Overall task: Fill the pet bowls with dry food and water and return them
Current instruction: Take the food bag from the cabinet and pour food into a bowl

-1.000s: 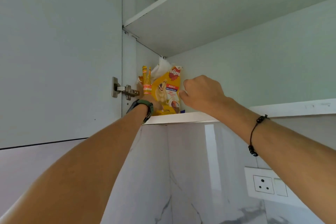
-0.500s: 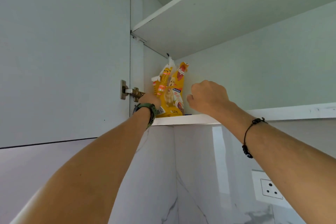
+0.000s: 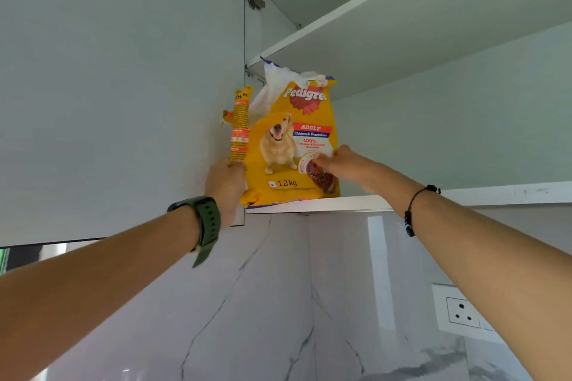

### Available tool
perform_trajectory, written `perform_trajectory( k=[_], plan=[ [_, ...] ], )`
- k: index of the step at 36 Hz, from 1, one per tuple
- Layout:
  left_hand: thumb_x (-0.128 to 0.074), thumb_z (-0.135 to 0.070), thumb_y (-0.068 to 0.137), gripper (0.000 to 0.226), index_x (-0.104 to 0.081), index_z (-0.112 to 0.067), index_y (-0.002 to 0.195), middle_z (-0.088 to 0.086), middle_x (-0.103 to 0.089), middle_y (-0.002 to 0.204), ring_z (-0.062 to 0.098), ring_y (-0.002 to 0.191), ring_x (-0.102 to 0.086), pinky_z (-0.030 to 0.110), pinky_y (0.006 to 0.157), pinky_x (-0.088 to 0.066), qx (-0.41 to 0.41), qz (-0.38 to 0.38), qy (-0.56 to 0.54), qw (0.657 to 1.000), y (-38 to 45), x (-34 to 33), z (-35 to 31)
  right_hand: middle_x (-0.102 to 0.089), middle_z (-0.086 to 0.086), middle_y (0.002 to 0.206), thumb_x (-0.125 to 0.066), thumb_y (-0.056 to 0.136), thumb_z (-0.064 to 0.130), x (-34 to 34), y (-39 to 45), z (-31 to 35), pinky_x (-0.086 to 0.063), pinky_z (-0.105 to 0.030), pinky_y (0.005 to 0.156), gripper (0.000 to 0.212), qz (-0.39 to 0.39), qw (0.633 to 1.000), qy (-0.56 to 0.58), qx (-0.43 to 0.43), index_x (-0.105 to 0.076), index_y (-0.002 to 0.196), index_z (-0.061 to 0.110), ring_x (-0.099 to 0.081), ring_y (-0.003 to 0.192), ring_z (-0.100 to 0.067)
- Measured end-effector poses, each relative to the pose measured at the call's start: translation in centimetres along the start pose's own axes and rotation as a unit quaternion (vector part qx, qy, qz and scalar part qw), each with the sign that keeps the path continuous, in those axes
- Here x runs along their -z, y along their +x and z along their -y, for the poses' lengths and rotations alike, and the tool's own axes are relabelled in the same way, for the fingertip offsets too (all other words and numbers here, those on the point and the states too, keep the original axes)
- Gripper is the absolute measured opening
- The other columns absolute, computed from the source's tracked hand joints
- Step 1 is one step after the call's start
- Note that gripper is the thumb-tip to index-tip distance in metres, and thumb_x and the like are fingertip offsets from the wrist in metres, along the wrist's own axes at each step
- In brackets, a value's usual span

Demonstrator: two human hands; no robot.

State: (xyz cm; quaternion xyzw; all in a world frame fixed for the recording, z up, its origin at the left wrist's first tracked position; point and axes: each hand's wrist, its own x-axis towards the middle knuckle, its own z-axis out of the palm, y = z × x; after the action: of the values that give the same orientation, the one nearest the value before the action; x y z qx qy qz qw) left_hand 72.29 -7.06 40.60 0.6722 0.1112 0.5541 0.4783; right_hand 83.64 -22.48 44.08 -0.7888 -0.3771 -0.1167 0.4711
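A yellow dog food bag, marked 1.2 kg, stands upright at the front left of the lower cabinet shelf, its front facing me and its bottom corner jutting over the shelf edge. Its top is open and crumpled. My left hand, wearing a green watch, grips the bag's left side together with a narrow yellow treat packet. My right hand, with a black bracelet on the wrist, pinches the bag's lower right front. No pet bowls are in view.
The open cabinet door hangs close on the left, hinges at its edge. An upper shelf sits just above the bag. Below is a marble-look wall with a white socket plate at lower right.
The bag has turned from edge-on to face me and slid toward the shelf's front edge. My right hand has shifted from beside the bag onto its lower right front.
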Motion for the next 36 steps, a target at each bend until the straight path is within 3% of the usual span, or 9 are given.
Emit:
perform_trajectory(
  k=[3, 6, 13, 17, 20, 24, 28, 32, 36],
  plan=[
    [-0.042, -0.026, 0.095, 0.018, -0.053, -0.026, 0.11, 0.002, -0.065, 0.106, 0.026, 0.094, -0.064, 0.04, 0.08, -0.055, 0.029, 0.031, -0.045, 0.998, -1.2, -0.6, -0.1, -0.035, -0.012, 0.147, -0.047, 0.093, 0.046, -0.4, 0.8, 0.4, -0.036, -0.038, 0.101, 0.069, -0.01, 0.996, 0.079, -0.034, -0.018, 0.143, 0.008, -0.036, 0.134, -0.029],
    [-0.051, -0.024, 0.091, 0.028, -0.051, -0.026, 0.119, 0.002, -0.064, 0.114, 0.028, 0.099, -0.063, 0.045, 0.088, -0.053, 0.053, 0.028, -0.049, 0.997, -2.0, -1.0, -0.1, -0.044, -0.013, 0.141, -0.05, 0.089, 0.052, -0.9, 1.3, 0.4, -0.04, -0.037, 0.097, 0.069, -0.005, 0.988, 0.144, -0.059, -0.031, 0.14, 0.008, -0.044, 0.127, -0.029],
    [-0.051, -0.013, 0.091, 0.022, -0.051, -0.021, 0.111, 0.002, -0.064, 0.107, 0.025, 0.094, -0.064, 0.045, 0.081, -0.056, 0.041, -0.001, -0.085, 0.996, -4.0, -0.4, 0.7, -0.06, -0.012, 0.123, -0.06, 0.086, 0.044, -1.7, 0.0, -0.2, -0.046, -0.031, 0.077, 0.055, -0.019, 0.98, 0.194, -0.028, -0.052, 0.123, 0.004, -0.059, 0.098, -0.023],
    [-0.047, -0.006, 0.093, 0.02, -0.047, -0.024, 0.099, -0.004, -0.06, 0.089, 0.014, 0.077, -0.06, 0.028, 0.056, -0.05, 0.029, 0.006, -0.139, 0.99, -6.0, 0.6, 0.5, -0.065, -0.01, 0.115, -0.062, 0.086, 0.039, -1.0, -2.2, 0.1, -0.048, -0.029, 0.075, 0.044, -0.039, 0.977, 0.208, -0.009, -0.058, 0.116, 0.008, -0.061, 0.094, -0.02],
    [-0.046, -0.002, 0.092, 0.022, -0.055, -0.018, 0.104, 0.001, -0.066, 0.094, 0.015, 0.074, -0.064, 0.023, 0.046, -0.05, 0.025, 0.019, -0.164, 0.986, -7.8, 1.9, 0.3, -0.066, -0.005, 0.1, -0.06, 0.09, 0.029, -0.8, -4.6, 0.6, -0.048, -0.02, 0.057, 0.032, -0.047, 0.972, 0.23, 0.013, -0.06, 0.113, 0.007, -0.062, 0.077, -0.012],
    [-0.046, -0.002, 0.091, 0.024, -0.057, -0.012, 0.11, 0.004, -0.068, 0.101, 0.023, 0.086, -0.065, 0.035, 0.065, -0.056, 0.024, 0.048, -0.177, 0.983, -10.5, 3.4, 0.6, -0.065, -0.004, 0.084, -0.057, 0.091, 0.017, -0.9, -8.2, 0.1, -0.05, -0.017, 0.054, 0.013, -0.082, 0.973, 0.217, 0.018, -0.062, 0.082, 0.009, -0.061, 0.066, -0.012],
    [-0.048, -0.003, 0.093, 0.017, -0.056, -0.017, 0.1, 0.0, -0.066, 0.097, 0.025, 0.092, -0.064, 0.042, 0.079, -0.053, 0.032, 0.091, -0.198, 0.976, -13.7, 4.5, 1.5, -0.065, -0.007, 0.091, -0.057, 0.091, 0.018, -1.5, -11.8, -2.0, -0.049, -0.024, 0.064, 0.021, -0.092, 0.972, 0.215, -0.03, -0.065, 0.103, 0.001, -0.061, 0.07, -0.015],
    [-0.05, -0.004, 0.093, 0.017, -0.056, -0.019, 0.099, -0.002, -0.068, 0.097, 0.02, 0.088, -0.067, 0.037, 0.074, -0.056, 0.05, 0.141, -0.23, 0.962, -17.1, 4.7, 2.9, -0.065, 0.0, 0.08, -0.056, 0.092, 0.021, -2.1, -15.7, -4.7, -0.049, -0.024, 0.062, 0.014, -0.099, 0.965, 0.224, -0.094, -0.062, 0.08, 0.017, -0.061, 0.067, -0.011],
    [-0.051, -0.006, 0.093, 0.013, -0.054, -0.019, 0.095, -0.003, -0.068, 0.094, 0.017, 0.082, -0.068, 0.032, 0.064, -0.059, 0.103, 0.175, -0.256, 0.945, -20.9, 3.9, 4.9, -0.067, -0.003, 0.082, -0.056, 0.092, 0.021, -2.1, -20.1, -7.3, -0.05, -0.024, 0.06, 0.015, -0.125, 0.959, 0.204, -0.149, -0.062, 0.08, 0.016, -0.063, 0.068, -0.013]
  ],
)
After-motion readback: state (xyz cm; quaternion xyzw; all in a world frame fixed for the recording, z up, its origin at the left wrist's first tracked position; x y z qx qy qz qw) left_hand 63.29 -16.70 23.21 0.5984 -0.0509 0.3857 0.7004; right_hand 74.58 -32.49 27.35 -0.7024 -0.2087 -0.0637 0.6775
